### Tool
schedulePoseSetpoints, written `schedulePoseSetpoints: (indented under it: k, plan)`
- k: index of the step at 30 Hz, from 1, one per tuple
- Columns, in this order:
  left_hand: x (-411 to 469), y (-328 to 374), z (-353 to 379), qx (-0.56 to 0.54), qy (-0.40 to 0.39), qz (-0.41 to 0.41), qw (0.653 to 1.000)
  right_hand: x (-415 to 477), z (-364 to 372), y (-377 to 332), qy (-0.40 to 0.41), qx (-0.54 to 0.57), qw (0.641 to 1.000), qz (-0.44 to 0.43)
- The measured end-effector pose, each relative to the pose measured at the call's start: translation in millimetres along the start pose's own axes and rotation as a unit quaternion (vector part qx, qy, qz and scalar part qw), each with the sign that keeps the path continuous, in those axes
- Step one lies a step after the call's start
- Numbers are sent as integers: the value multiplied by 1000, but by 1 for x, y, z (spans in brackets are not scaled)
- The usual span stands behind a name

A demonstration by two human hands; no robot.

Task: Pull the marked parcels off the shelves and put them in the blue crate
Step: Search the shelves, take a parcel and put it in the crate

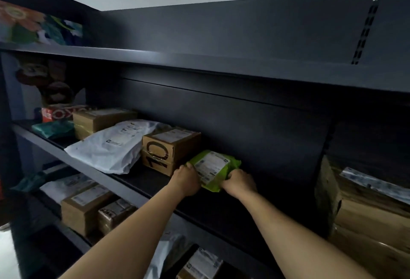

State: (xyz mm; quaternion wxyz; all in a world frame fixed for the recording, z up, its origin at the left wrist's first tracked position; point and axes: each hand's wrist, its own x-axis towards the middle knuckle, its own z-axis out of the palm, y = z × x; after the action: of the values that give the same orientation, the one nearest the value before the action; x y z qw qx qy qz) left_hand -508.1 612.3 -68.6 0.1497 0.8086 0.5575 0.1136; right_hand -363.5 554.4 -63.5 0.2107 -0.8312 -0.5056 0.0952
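A lime-green soft parcel [213,167] with a white shipping label lies on the middle shelf [137,194] of a dark metal rack. My left hand [187,180] grips its left edge and my right hand [238,182] grips its near right corner, so both hold the same parcel. Just left of it stands a brown carton [169,149] marked "10" in black. The blue crate is not in view.
Further left on the same shelf lie a white mailer bag [111,145], another brown carton [102,120], a teal pouch [54,129] and a red box [57,113]. The lower shelf holds several cartons [85,203]. Large brown boxes [366,212] stand at the right.
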Motion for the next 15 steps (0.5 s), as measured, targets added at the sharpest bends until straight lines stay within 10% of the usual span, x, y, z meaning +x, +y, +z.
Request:
schedulePoseSetpoints:
  k: [15]
  plan:
    - [13,-15,11,-264,34,125,956,-49,3,18,248,177,948,86]
